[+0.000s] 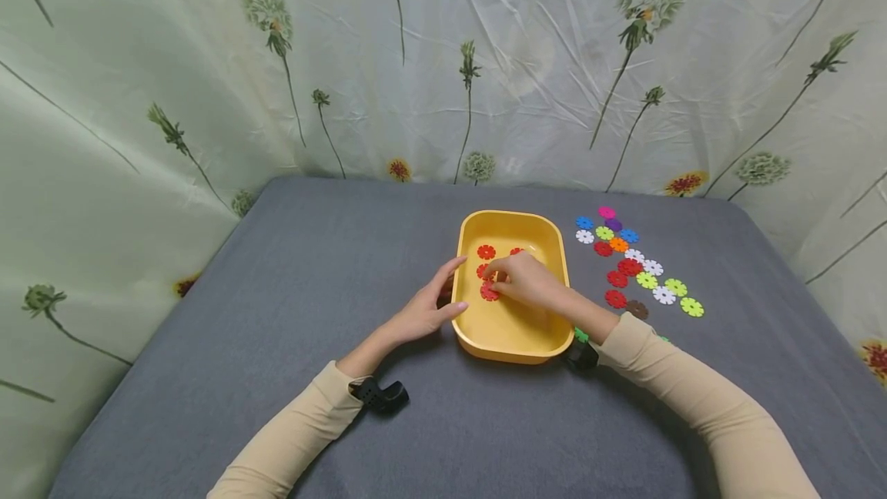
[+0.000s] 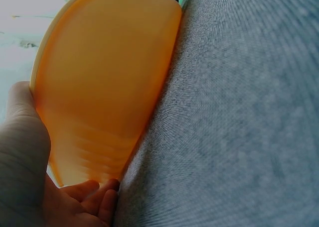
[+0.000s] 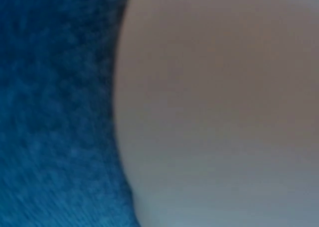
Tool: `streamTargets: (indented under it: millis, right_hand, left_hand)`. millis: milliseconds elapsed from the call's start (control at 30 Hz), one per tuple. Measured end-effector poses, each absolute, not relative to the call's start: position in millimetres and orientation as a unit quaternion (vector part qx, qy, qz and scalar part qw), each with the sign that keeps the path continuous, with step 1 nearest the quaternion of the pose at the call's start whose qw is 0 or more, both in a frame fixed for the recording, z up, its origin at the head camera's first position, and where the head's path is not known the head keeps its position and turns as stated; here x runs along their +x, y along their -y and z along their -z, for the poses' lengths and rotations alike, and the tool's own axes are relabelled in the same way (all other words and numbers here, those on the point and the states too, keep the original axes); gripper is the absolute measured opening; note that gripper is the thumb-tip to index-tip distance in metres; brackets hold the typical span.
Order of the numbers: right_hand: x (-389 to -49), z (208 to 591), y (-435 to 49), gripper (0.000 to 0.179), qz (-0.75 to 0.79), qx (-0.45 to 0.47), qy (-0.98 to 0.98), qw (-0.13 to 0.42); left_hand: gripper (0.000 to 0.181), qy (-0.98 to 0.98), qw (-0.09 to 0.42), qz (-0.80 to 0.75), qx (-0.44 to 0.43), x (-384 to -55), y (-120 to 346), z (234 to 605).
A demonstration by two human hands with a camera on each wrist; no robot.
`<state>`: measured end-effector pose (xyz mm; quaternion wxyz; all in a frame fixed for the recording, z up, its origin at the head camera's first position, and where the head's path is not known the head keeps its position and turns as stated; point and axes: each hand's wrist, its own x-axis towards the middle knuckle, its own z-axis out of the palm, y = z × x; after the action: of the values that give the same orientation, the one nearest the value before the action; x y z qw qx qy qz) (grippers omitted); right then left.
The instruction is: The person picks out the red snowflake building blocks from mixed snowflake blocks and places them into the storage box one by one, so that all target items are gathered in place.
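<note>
A yellow plastic tub (image 1: 507,328) stands on the grey cloth. My left hand (image 1: 423,313) holds its left side, index finger and thumb at the rim. In the left wrist view, the other fingers (image 2: 102,199) bend near the base of the orange-looking outer wall. My right hand (image 1: 530,280) reaches inside the tub, thumb and index finger pinching a red notched disc (image 1: 490,293). Just above lies another red disc (image 1: 487,252); further red ones are partly covered by the hand. Only a blurred pale surface and blue-looking cloth fill the right wrist view.
Right of the tub, notched discs lie scattered in several colours, including a blue disc (image 1: 584,222), a white disc (image 1: 664,295) and a brown disc (image 1: 637,309). A green disc (image 1: 580,335) shows beside my right wrist. Behind the table hangs a flowered curtain (image 1: 416,98).
</note>
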<state>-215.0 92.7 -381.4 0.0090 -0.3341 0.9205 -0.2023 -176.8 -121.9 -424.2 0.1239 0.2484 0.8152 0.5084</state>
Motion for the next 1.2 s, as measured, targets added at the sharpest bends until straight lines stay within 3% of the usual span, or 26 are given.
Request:
streamTargets:
  millis: [433, 833, 1200]
  right_hand:
    - [-213.1, 381.4, -90.3, 0.012, 0.215, -0.328, -0.92, 0.009]
    - [-213.4, 378.4, -99.3, 0.014, 0.242, -0.316, -0.917, -0.039]
    - [-210.6, 370.2, -111.5, 0.019, 0.278, -0.288, -0.916, -0.027]
  left_hand:
    - [0.073, -0.809, 0.129, -0.514, 0.256, -175.5, 121.4, 419.5]
    - [0.072, -0.812, 0.113, -0.514, 0.253, -176.8, 122.1, 423.5]
    - [0.072, -0.813, 0.111, -0.514, 0.25, -176.9, 121.4, 424.6]
